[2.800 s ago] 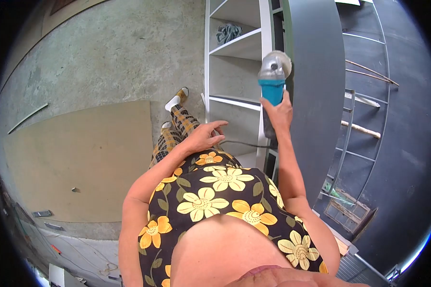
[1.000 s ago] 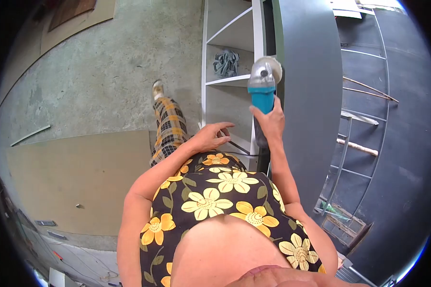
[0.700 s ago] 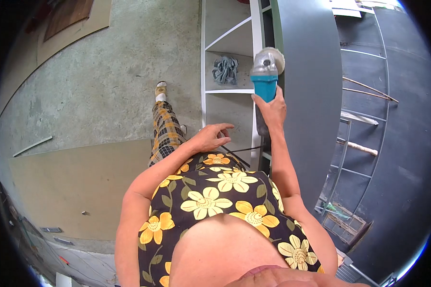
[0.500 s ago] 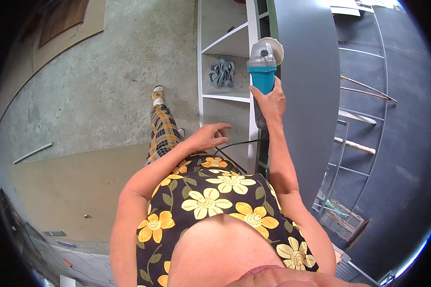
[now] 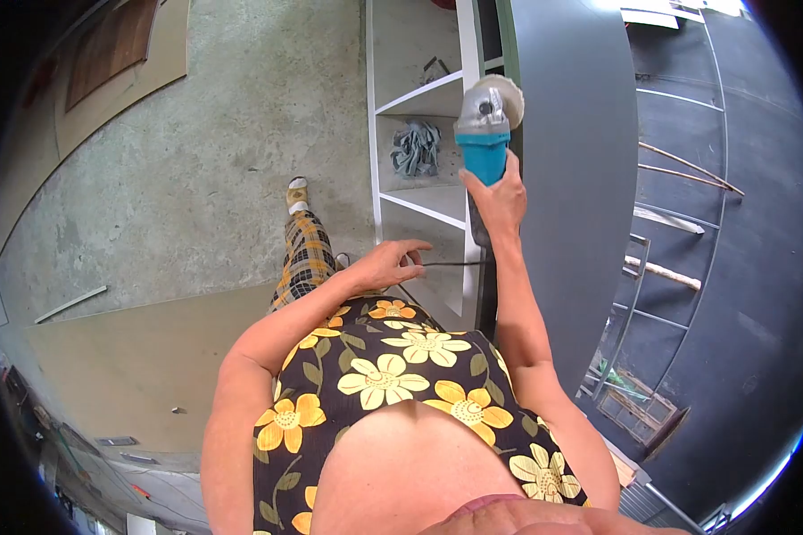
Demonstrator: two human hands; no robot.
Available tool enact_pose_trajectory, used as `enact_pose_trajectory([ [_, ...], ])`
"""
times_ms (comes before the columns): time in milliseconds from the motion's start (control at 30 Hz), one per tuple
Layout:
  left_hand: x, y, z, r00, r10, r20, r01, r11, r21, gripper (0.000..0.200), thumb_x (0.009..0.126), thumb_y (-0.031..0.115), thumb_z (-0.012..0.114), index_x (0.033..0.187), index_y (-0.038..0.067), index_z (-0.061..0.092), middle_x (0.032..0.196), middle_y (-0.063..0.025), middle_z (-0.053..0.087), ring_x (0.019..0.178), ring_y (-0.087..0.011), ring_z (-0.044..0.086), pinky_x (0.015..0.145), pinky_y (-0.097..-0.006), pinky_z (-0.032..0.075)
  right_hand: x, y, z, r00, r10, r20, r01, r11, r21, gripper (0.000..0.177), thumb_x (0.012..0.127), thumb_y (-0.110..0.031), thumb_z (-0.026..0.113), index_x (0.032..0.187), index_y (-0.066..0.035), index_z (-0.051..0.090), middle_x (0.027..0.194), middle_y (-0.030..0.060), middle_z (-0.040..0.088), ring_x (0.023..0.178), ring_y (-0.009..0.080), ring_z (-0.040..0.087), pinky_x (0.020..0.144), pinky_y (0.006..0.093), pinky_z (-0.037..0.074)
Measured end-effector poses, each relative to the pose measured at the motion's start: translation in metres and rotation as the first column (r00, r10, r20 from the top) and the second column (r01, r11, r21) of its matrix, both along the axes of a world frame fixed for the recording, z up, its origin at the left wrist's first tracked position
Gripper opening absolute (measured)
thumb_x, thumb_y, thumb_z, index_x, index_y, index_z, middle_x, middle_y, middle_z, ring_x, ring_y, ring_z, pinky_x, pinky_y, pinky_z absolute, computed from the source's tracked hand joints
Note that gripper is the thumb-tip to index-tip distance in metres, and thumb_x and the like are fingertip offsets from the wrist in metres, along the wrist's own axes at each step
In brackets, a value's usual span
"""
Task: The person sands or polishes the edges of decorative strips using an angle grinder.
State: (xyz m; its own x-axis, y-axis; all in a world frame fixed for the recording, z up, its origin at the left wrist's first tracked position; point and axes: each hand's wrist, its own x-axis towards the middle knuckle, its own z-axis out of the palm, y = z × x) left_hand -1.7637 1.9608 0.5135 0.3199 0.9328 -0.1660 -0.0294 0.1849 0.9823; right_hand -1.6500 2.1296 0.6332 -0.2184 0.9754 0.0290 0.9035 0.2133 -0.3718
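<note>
My right hand [image 5: 500,201] is wrapped round the body of a teal and silver power tool [image 5: 484,156]. A pale round pad [image 5: 510,100] on the tool's head is over the edge of a long grey panel [image 5: 575,178]. Beside the black cable [image 5: 455,263], in front of my body, my left hand [image 5: 391,265] has its fingers curved and apart, and I see nothing gripped in it. A white-edged shelf unit [image 5: 375,152] stands to the left of the tool, with a crumpled grey cloth [image 5: 416,149] in one compartment.
Concrete floor [image 5: 250,116] lies to the left, with a brown board [image 5: 152,357] and a thin strip [image 5: 70,304] on it. On the right are a metal ladder-like frame [image 5: 721,134], several sticks and a wooden crate [image 5: 642,415].
My right hand and the tool have shifted slightly down and left in the view. My left hand has moved little; the cable now runs straighter beside it.
</note>
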Motion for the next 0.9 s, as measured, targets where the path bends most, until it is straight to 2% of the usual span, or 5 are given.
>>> enact_pose_trajectory([
  [167, -0.026, 0.018, 0.008, 1.000, 0.006, 0.011, -0.006, 1.000, -0.019, 0.050, 0.087, 0.018, 0.064, 0.133, 0.002, 0.053, 0.098, -0.0113, 0.069, 0.080, -0.0206, 0.063, 0.076, -0.0345, 0.051, -0.027, 0.013, 0.011, 0.999, 0.035, 0.006, -0.036, 0.998, 0.055, 0.077, 0.067, -0.035, 0.081, 0.130, -0.007, 0.048, 0.099, 0.0219, 0.068, 0.092, 0.0427, 0.065, 0.081, 0.0478, 0.051],
  [367, -0.057, 0.036, 0.015, 1.000, -0.001, -0.005, 0.001, 1.000, 0.006, 0.049, 0.087, 0.018, 0.065, 0.132, 0.002, 0.053, 0.098, -0.0112, 0.069, 0.079, -0.0200, 0.063, 0.075, -0.0341, 0.052, -0.024, 0.003, 0.010, 0.999, -0.029, 0.027, 0.031, 0.998, -0.050, 0.078, 0.066, -0.036, 0.081, 0.130, -0.008, 0.048, 0.099, 0.0225, 0.068, 0.092, 0.0432, 0.065, 0.081, 0.0481, 0.051],
  [600, -0.093, 0.057, 0.020, 1.000, 0.002, -0.004, -0.002, 1.000, 0.004, 0.049, 0.086, 0.017, 0.064, 0.132, 0.005, 0.054, 0.096, -0.0103, 0.069, 0.079, -0.0182, 0.063, 0.074, -0.0326, 0.051, -0.082, 0.079, 0.014, 0.999, -0.032, 0.040, 0.032, 0.999, 0.019, 0.075, 0.067, -0.040, 0.081, 0.128, -0.007, 0.052, 0.102, 0.0217, 0.068, 0.094, 0.0410, 0.065, 0.082, 0.0463, 0.050],
  [700, -0.104, 0.064, 0.019, 1.000, 0.011, 0.003, -0.011, 1.000, 0.012, 0.048, 0.087, 0.017, 0.064, 0.132, 0.005, 0.054, 0.096, -0.0107, 0.068, 0.078, -0.0179, 0.063, 0.074, -0.0319, 0.051, -0.094, 0.087, 0.016, 0.999, -0.013, 0.048, 0.010, 0.998, 0.060, 0.074, 0.067, -0.037, 0.080, 0.128, -0.008, 0.050, 0.096, 0.0215, 0.069, 0.091, 0.0422, 0.066, 0.080, 0.0480, 0.051],
  [900, -0.116, 0.076, 0.014, 0.999, 0.047, 0.023, -0.047, 0.999, 0.014, 0.050, 0.085, 0.024, 0.067, 0.130, 0.005, 0.055, 0.096, -0.0118, 0.069, 0.079, -0.0235, 0.065, 0.074, -0.0353, 0.052, -0.066, 0.048, 0.006, 0.996, -0.052, 0.075, 0.054, 0.998, -0.022, 0.076, 0.066, -0.037, 0.081, 0.129, -0.008, 0.049, 0.097, 0.0219, 0.069, 0.091, 0.0427, 0.066, 0.081, 0.0481, 0.051],
])
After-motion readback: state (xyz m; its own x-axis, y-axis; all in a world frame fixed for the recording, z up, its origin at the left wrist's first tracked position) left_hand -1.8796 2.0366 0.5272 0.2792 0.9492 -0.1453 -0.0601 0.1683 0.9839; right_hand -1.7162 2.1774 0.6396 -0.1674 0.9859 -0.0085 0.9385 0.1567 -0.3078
